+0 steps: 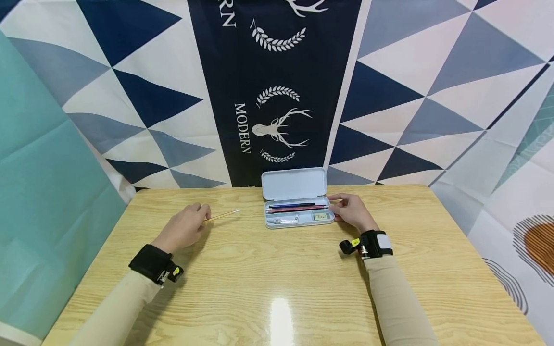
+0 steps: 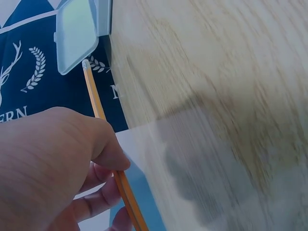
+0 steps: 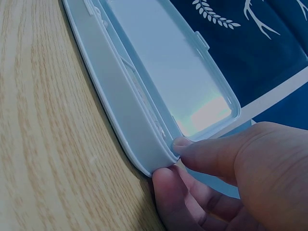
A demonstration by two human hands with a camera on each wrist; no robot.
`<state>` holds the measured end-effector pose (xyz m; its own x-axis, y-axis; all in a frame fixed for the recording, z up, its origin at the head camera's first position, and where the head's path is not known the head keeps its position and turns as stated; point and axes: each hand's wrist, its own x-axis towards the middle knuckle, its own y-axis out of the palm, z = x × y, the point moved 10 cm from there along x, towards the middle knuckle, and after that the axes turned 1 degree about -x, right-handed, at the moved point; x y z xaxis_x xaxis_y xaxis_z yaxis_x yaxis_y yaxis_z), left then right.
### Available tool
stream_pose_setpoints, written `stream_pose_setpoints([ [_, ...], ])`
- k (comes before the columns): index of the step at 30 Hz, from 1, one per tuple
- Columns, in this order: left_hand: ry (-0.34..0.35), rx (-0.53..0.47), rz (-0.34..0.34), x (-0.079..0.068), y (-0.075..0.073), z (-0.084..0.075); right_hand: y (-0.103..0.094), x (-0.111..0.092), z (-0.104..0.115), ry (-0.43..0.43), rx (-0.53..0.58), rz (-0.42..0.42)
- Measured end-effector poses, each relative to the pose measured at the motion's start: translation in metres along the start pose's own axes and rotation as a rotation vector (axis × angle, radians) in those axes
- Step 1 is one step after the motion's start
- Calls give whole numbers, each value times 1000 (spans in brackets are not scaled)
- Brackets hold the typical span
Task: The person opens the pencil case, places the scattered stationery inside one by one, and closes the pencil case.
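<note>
An orange pencil [image 2: 124, 190] with a pale tip is pinched between the thumb and fingers of my left hand [image 1: 185, 228], held over the table left of the case. In the head view the pencil [image 1: 222, 216] points right. A light blue pencil case [image 1: 281, 226] lies at the back of the table, its lid [image 1: 294, 185] raised. Pens and pencils [image 1: 296, 208], a compass [image 1: 282, 220] and a small yellowish item [image 1: 321, 216] lie inside. My right hand [image 1: 351, 210] grips the case's right end, the thumb on its rim [image 3: 175, 144] and fingers against the outside.
The wooden table [image 1: 242, 278] reaches a patterned cloth [image 1: 277, 96] hanging behind the case. A teal cloth [image 1: 47, 192] hangs along the left side. More patterned cloth [image 1: 510, 202] hangs to the right.
</note>
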<state>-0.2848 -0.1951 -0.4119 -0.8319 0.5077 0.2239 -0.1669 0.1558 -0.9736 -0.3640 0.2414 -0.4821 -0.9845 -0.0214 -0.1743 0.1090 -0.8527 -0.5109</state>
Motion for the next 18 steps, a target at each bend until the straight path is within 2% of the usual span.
stream_pose_setpoints([
  [9,9,4,-16,9,-2,-7,1,-1,1,4,10,5],
  [18,18,-13,-24,24,-2,-17,0,-2,3,-8,2,-1],
])
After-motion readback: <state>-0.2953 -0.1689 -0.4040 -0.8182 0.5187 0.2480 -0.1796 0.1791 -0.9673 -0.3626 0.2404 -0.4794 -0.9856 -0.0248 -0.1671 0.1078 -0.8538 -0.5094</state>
